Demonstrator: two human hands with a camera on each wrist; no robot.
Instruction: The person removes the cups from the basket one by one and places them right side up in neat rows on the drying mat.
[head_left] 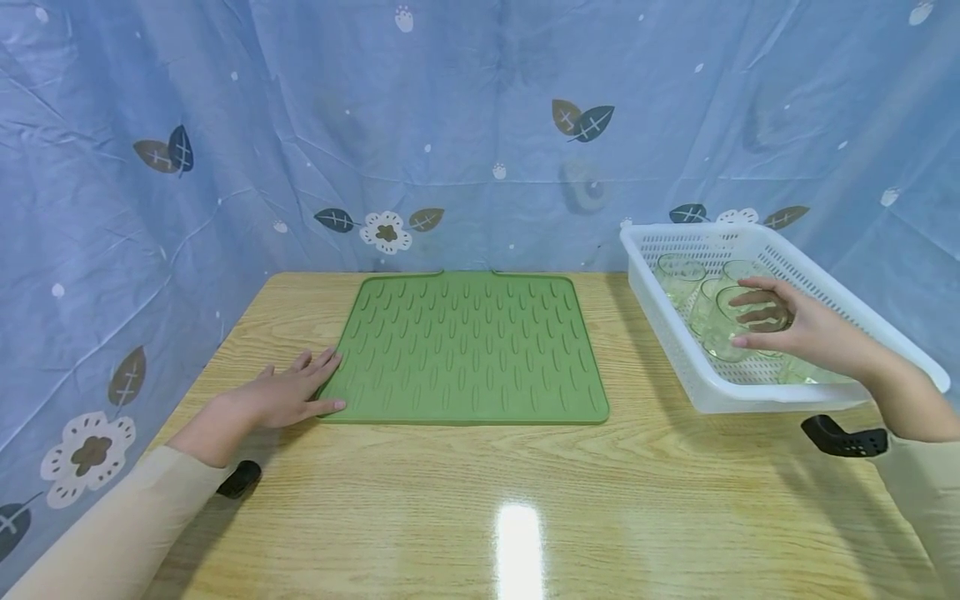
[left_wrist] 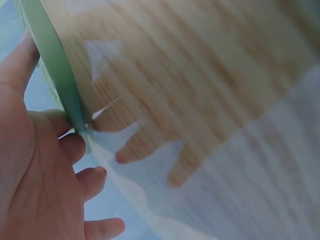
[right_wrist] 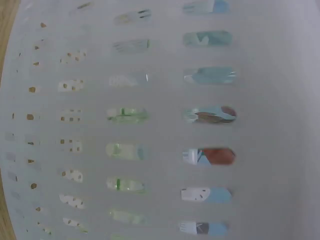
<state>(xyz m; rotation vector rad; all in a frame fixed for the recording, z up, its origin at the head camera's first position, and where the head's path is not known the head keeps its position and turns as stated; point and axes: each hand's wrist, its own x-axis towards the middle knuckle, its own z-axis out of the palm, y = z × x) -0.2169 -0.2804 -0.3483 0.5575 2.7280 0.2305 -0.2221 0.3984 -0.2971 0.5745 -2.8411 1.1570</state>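
Your right hand (head_left: 813, 329), thumb and fingers apart, hangs by a clear, round-rimmed glass (head_left: 721, 343) in the white, slotted plastic basket (head_left: 750, 397); close gently. Steady the green, rectangular ribbed mat (head_left: 465, 358) with your splayed left hand (head_left: 281, 397).

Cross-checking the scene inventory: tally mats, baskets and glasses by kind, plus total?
Green mat: 1
White basket: 1
Glasses: at least 4; they overlap and are partly hidden
Total: at least 6
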